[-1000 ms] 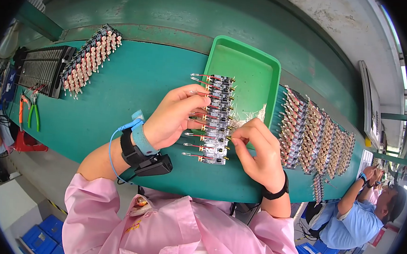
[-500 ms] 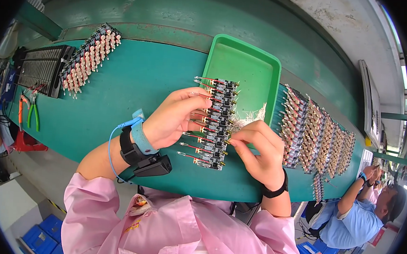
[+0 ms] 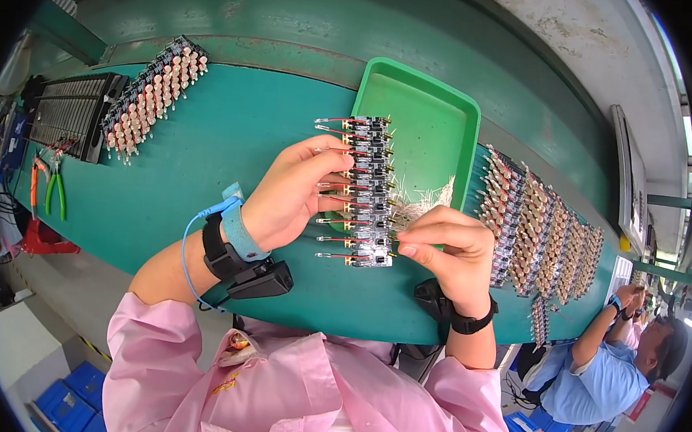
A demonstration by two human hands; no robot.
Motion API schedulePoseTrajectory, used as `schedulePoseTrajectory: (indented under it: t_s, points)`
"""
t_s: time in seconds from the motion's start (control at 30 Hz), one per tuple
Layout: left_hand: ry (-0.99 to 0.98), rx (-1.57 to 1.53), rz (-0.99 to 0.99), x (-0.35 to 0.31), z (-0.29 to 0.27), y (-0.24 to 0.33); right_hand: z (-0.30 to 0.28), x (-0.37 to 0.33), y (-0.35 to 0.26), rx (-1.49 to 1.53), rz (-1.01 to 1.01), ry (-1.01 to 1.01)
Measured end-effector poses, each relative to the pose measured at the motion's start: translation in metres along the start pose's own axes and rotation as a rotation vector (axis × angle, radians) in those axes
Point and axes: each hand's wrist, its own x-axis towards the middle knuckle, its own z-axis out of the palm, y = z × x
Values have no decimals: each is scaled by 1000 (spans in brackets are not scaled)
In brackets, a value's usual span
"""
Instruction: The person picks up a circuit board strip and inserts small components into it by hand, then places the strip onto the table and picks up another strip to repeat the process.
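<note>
My left hand (image 3: 298, 187) is closed on a strip of small black electronic parts (image 3: 370, 194), gripping its left side between thumb and fingers. The strip stands nearly upright, over the table's edge of a green tray. Thin red-and-clear leads stick out from its left edge, and short brass-coloured pins show along its right edge. My right hand (image 3: 449, 251) is pinched, thumb against index finger, beside the strip's lower right end. What sits between those fingertips is too small to make out. Behind the strip, the green tray (image 3: 473, 145) holds a heap of thin pale slivers (image 3: 427, 206).
Rows of similar assembled strips (image 3: 549, 230) lie at the right, another batch (image 3: 154, 98) at the far left beside a black rack (image 3: 72, 113). Green-handled pliers (image 3: 57, 192) lie on the green table (image 3: 231, 144). A co-worker (image 3: 609, 355) in blue sits at the right.
The strip in my left hand has shifted up and slightly left, and its lower end is tilted differently. My right hand has moved slightly right and down, still pinched.
</note>
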Motion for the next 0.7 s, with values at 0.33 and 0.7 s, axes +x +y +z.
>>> schedulePoseTrajectory:
  t_s: [0.33, 0.7]
  points:
    - [0, -2, 5, -1, 1, 1, -2, -1, -2, -11, 41, -65]
    - [2, -5, 8, 0, 1, -2, -1, 0, -2, -49, -6, -59]
